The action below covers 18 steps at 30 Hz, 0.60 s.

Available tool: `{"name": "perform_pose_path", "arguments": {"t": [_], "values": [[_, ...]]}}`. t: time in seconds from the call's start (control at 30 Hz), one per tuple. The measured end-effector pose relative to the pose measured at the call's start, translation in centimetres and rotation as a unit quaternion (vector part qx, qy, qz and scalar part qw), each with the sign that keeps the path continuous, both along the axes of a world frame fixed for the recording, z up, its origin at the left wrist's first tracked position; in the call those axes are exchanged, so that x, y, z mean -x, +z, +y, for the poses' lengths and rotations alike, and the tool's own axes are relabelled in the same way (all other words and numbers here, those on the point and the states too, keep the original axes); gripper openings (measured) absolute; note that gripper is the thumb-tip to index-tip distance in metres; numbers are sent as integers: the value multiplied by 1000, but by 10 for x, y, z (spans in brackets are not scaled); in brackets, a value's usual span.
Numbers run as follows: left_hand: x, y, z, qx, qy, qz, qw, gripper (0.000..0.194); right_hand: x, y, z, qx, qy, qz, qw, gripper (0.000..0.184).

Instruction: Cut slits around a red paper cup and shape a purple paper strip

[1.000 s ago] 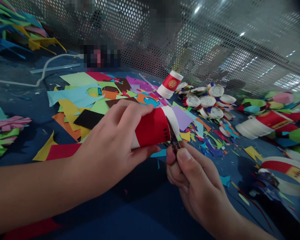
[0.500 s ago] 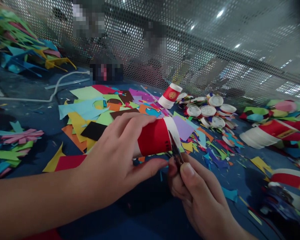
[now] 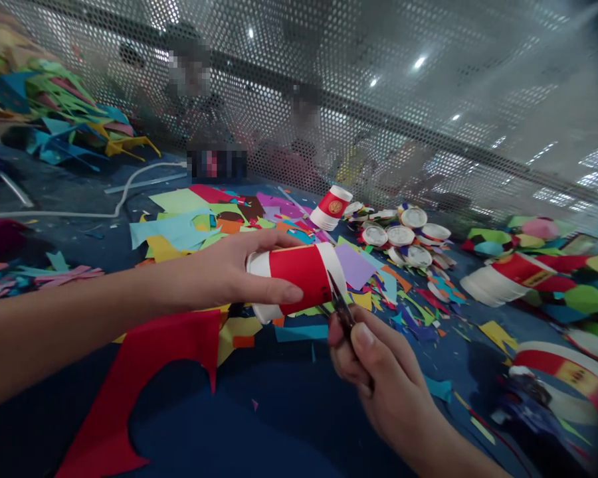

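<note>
Our left hand (image 3: 232, 269) clasps a paper cup (image 3: 299, 272). Our right hand (image 3: 381, 362) grips scissors (image 3: 343, 315) against it. Stacked cups (image 3: 330, 211) stand near the desk's (image 3: 279, 411) far edge

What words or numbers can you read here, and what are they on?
No words or numbers are readable.
Held paper cup: dark marks near the scissors, too blurred.
Standing cups: round gold emblem, too small.
Lying cups: marks on yellow, too blurred.
Red-and-white ring: dark marks on yellow, too blurred.
</note>
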<state>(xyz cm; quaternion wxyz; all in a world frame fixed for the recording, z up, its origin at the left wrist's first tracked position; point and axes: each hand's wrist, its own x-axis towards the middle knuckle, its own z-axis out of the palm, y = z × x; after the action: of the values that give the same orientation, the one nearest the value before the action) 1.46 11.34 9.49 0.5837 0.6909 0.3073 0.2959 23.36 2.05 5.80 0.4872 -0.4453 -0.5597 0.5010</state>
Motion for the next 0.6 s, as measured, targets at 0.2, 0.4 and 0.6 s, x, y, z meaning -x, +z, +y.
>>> {"name": "perform_pose_path", "arguments": {"t": [0.2, 0.4, 0.6], "values": [[-7, 6, -19, -95, 85, 46, 991, 57, 4, 0, 2, 22, -2, 27, 999, 45], [-12, 4, -32, -80, 104, 60, 990, 59, 6, -1, -1, 27, -10, 60, 998, 44], [-14, -4, -35, -131, 133, 81, 979, 50, 1, -2, -1, 22, 0, 36, 999, 44]]}}
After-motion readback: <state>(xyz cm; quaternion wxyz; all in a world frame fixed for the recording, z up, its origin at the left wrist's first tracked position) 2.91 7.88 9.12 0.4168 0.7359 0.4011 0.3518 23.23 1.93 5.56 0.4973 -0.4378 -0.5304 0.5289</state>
